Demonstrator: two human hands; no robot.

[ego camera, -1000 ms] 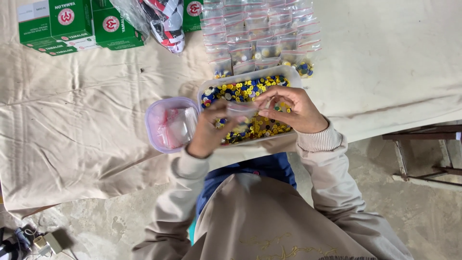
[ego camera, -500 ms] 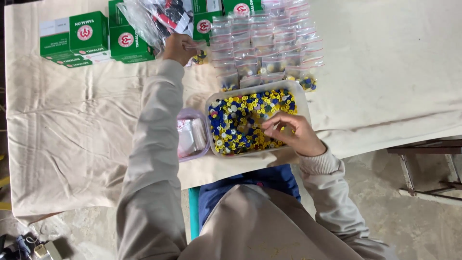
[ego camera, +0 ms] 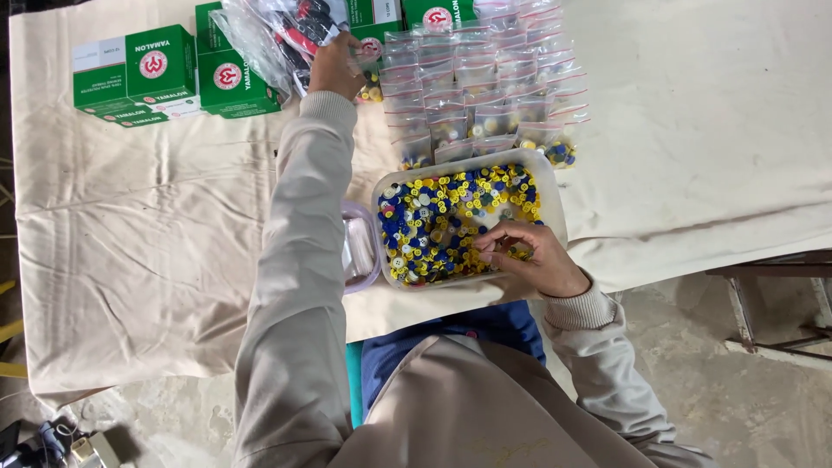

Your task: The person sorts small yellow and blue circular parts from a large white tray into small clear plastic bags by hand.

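Resting in the button tray [ego camera: 555, 186], right hand [ego camera: 530, 256] pinches buttons [ego camera: 442, 225].

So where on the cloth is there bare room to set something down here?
Bare cloth lies left of the left arm, below the green boxes, and right of the button tray and small bags. It is crowded along the far edge where the left hand reaches, and between the pink tub and the tray, where the right hand picks.

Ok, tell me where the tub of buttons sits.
In the head view, the tub of buttons sits right of centre near the table's front edge, under the right hand, beside a pink-rimmed container.
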